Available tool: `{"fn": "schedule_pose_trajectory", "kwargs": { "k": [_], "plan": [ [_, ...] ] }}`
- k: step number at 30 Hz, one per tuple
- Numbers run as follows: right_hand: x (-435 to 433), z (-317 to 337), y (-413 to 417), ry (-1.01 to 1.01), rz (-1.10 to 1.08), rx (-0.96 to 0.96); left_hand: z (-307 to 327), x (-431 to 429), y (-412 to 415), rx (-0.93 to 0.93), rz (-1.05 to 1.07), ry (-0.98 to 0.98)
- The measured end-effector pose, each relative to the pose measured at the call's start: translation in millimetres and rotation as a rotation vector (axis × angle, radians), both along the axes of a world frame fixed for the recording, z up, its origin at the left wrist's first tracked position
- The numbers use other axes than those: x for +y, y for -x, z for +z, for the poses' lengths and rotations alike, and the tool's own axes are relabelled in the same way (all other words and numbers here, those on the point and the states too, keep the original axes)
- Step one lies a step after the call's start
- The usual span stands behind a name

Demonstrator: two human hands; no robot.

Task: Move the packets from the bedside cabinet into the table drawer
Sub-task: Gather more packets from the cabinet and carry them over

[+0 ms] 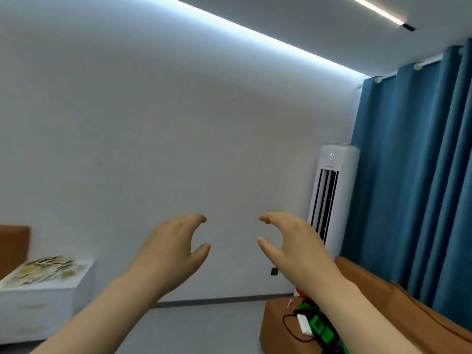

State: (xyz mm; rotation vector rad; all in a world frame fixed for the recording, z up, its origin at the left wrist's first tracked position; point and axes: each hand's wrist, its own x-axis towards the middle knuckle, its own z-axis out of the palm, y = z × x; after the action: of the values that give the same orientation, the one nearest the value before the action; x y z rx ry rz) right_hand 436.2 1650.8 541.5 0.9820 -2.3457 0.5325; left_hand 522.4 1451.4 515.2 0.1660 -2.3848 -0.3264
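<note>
Left hand (170,251), right hand (293,247), white wall (178,136) (packets (46,269) atop bedside cabinet (38,307))

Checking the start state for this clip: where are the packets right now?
In the head view the packets lie heaped on top of the white bedside cabinet at lower left, left of the empty left hand.

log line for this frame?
left hand: open, raised | right hand: open, raised | held: nothing | packets: piled on bedside cabinet, untouched
</note>
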Motion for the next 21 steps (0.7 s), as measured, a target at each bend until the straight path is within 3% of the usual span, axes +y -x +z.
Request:
{"fn": "schedule_pose_trajectory", "kwargs": {
  "k": [21],
  "plan": [
    [-222.4,12.0,315.4,0.068,0.334,0.012,19.0,-183.7,249.1,0.008,0.337,0.053]
  ]
}}
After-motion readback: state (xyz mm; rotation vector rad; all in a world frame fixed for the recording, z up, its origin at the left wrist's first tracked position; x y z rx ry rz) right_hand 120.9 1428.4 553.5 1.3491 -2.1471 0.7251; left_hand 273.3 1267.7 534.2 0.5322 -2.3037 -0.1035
